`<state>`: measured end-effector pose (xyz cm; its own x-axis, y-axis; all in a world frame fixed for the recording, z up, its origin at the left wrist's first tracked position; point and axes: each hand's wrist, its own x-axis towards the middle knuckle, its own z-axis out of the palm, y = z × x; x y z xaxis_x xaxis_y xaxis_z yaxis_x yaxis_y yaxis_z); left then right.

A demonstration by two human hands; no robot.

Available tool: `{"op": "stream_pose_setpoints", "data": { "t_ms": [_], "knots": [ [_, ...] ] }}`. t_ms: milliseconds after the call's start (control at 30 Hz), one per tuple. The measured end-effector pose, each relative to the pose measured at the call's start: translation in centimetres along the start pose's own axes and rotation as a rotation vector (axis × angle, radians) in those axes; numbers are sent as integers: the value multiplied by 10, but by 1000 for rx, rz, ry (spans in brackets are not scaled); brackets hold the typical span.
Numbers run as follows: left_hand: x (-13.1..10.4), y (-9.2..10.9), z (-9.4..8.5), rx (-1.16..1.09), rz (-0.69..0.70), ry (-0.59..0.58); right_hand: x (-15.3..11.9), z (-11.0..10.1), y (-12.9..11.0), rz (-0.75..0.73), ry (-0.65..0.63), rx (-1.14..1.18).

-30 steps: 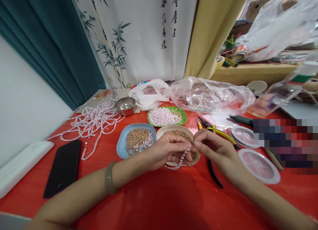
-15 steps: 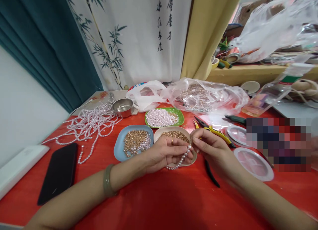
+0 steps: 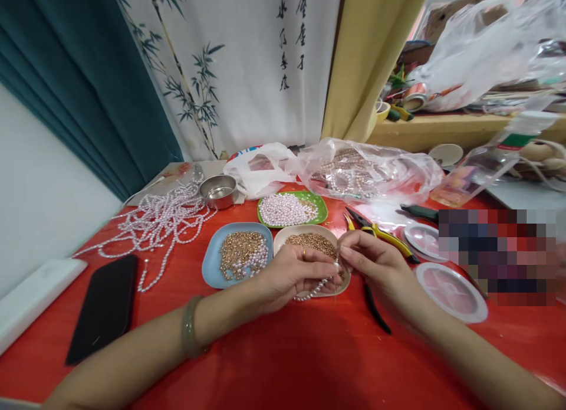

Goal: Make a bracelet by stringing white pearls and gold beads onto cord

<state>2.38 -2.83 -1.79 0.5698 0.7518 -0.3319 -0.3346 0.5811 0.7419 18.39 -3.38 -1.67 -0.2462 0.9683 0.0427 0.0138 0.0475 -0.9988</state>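
Observation:
A short strand of pearl-like beads (image 3: 313, 292) hangs from my left hand (image 3: 297, 274), whose fingers are closed on it. The fingertips of my right hand (image 3: 363, 258) pinch at the strand's upper end, close to the left fingertips; whatever fine piece they hold is too small to make out. Both hands are over a beige tray (image 3: 279, 238) of gold beads. To its left sits a blue tray (image 3: 211, 262) with gold and pale beads. Behind them is a green tray (image 3: 322, 208) of pinkish-white beads.
Pliers (image 3: 391, 240) and round plastic cases (image 3: 451, 293) lie to the right. At the left are a black phone (image 3: 104, 307), a heap of bead strands (image 3: 161, 215) and a metal bowl (image 3: 218, 192). Plastic bags (image 3: 367, 171) line the back.
The bead strand has shifted slightly, with fewer beads showing near the fingertips. Both hands have stayed nearly in place, the right fingertips moving slightly left.

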Motion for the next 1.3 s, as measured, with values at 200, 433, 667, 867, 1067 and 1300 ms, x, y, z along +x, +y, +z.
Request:
{"op": "stream_pose_setpoints", "data": {
  "t_ms": [200, 433, 667, 867, 1067, 1300],
  "knots": [
    [3, -1, -1, -9, 144, 154, -6, 6, -15, -70, 92, -318],
    [6, -3, -7, 111, 313, 282, -10, 19, -5, -1, -5, -388],
    [4, -4, -4, 114, 286, 234, -2, 6, -8, -60, 85, -370],
    [1, -6, -4, 22, 114, -14, 5, -6, -6, 44, -84, -48],
    [0, -4, -8, -49, 20, -124, 5, -7, -4, 52, -108, 14],
    [3, -4, -10, -62, 16, -100, 5, -6, -11, -97, -162, -204]
  ]
}}
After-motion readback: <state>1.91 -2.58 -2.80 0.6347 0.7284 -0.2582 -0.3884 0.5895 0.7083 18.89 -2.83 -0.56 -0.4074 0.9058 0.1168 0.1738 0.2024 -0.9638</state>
